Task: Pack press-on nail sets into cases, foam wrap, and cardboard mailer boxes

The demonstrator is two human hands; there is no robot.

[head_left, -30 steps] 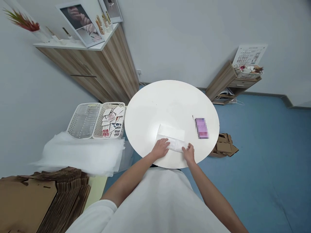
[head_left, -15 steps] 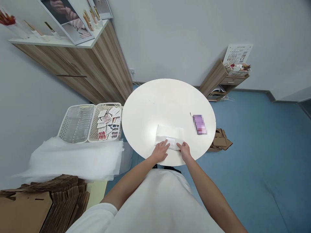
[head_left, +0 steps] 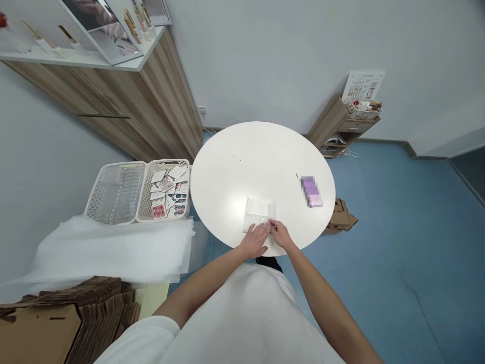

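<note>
Seen from above, a person in a white top leans over a round white counter (head_left: 250,156), both hands meeting at its 6 o'clock edge. The left hand (head_left: 256,241) lies flat, its fingers (head_left: 264,230) stretched out side by side and pressed on the near border of a folded white sheet (head_left: 258,210). The right hand (head_left: 281,235) comes in just beside it from 4 o'clock. Its fingers (head_left: 273,225) are drawn together at the sheet's near right corner, touching the left fingertips. Whether they pinch the material cannot be told.

The sheet lies at 12 o'clock from both sets of fingers, its near border running from 9 to 3 o'clock and its bulk reaching toward the middle of the counter. The left hand covers more of it; the right meets only the corner.

Well apart at 2 o'clock rests a small purple packet (head_left: 311,191). Off the counter at 9 o'clock stands a basket of printed cards (head_left: 169,162) beside a clear-filled basket (head_left: 113,165). Nearer, at 8 o'clock, sit loose white sheets (head_left: 113,250) and flattened cardboard (head_left: 56,323).
</note>
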